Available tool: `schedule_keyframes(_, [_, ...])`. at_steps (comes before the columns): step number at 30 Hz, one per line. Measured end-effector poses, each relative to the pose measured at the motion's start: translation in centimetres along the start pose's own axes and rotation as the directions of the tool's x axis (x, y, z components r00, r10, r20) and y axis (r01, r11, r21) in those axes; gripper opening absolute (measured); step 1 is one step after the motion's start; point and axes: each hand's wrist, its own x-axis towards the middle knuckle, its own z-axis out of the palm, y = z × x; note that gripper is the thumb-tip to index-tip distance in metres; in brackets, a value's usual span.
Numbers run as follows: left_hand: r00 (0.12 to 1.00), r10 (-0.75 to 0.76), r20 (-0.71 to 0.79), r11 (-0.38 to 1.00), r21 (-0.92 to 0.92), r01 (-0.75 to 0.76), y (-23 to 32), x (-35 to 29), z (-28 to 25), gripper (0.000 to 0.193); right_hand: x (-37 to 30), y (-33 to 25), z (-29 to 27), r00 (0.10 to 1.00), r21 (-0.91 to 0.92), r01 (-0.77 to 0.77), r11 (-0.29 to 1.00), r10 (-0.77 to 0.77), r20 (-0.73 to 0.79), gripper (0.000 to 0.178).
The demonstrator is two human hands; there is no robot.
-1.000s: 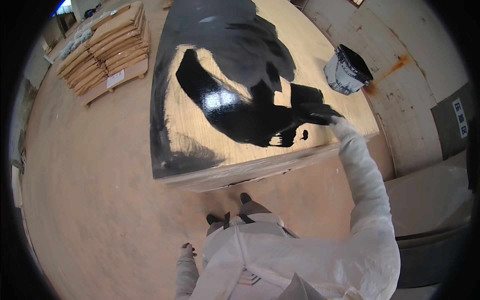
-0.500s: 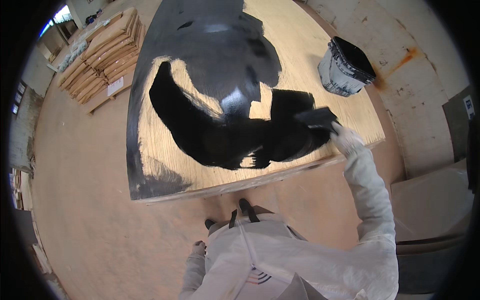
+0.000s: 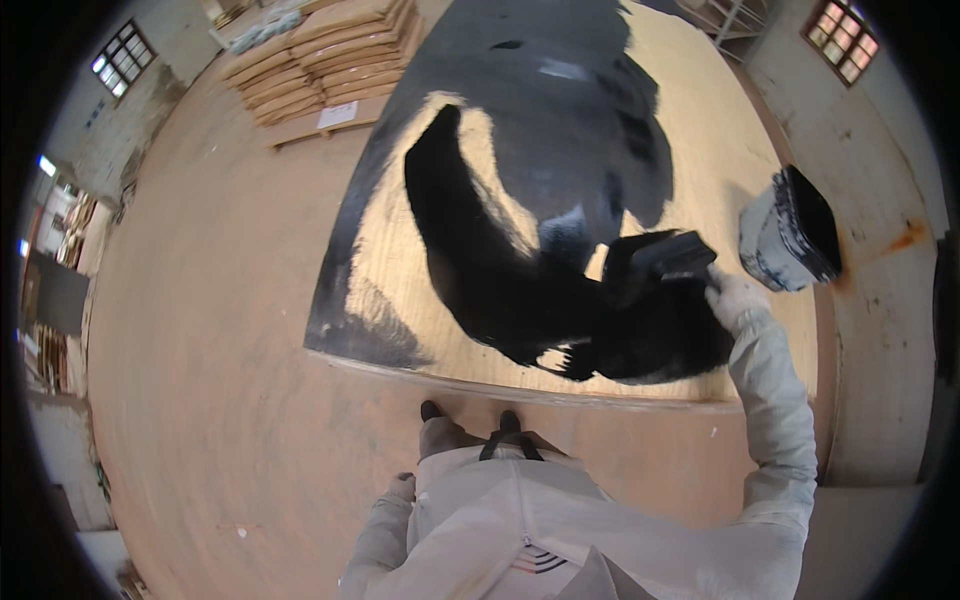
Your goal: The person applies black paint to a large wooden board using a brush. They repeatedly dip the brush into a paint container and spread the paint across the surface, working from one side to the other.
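My gloved right hand [image 3: 738, 297] grips a broad, flat paintbrush [image 3: 675, 256] coated in black. The brush rests on a pale wood-grain panel [image 3: 385, 270], at the upper edge of a fresh black paint patch [image 3: 660, 335]. This glossy band of paint curves left and up across the near part of the panel. Bare wood shows around it, and a ragged bare gap lies at its lower edge. My left hand [image 3: 402, 487] hangs beside my hip, away from the panel, its fingers curled with nothing visible in them.
A white square bucket [image 3: 788, 235], smeared black, stands at the panel's right edge. Duller grey-black paint [image 3: 560, 130] covers the far part of the panel. Stacked brown paper sacks [image 3: 330, 50] sit on a pallet at the far left. A stained wall [image 3: 885, 300] runs along the right.
The view has turned, so the panel and bucket appear farther right and lower. The brush has moved to the patch's upper edge, and the black paint extends farther right and nearer to me.
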Motion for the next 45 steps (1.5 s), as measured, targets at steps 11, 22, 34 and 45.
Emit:
schedule_keyframes(11, [0.999,-0.044,0.017,0.988,-0.150,0.046,-2.1,4.9,-2.3,0.044,-8.0,-18.8,-1.0,0.871,-0.160,0.491,0.856,-0.489,0.053,0.049])
schedule_keyframes(22, [0.986,-0.149,0.081,0.945,-0.281,0.166,-0.5,11.3,-16.1,0.043,19.4,-37.3,-4.4,0.969,-0.073,0.165,0.984,-0.175,-0.172,0.048])
schedule_keyframes(34, [0.945,-0.302,0.124,0.897,-0.298,0.326,-7.4,10.1,-19.0,0.031,20.9,-41.4,-5.1,0.970,-0.077,0.167,0.983,-0.177,-0.165,0.048])
schedule_keyframes(45, [0.979,-0.204,0.009,0.883,-0.431,0.188,-6.1,11.4,-22.4,0.037,23.3,-45.3,-9.8,0.967,-0.096,0.252,0.963,-0.254,-0.012,0.059])
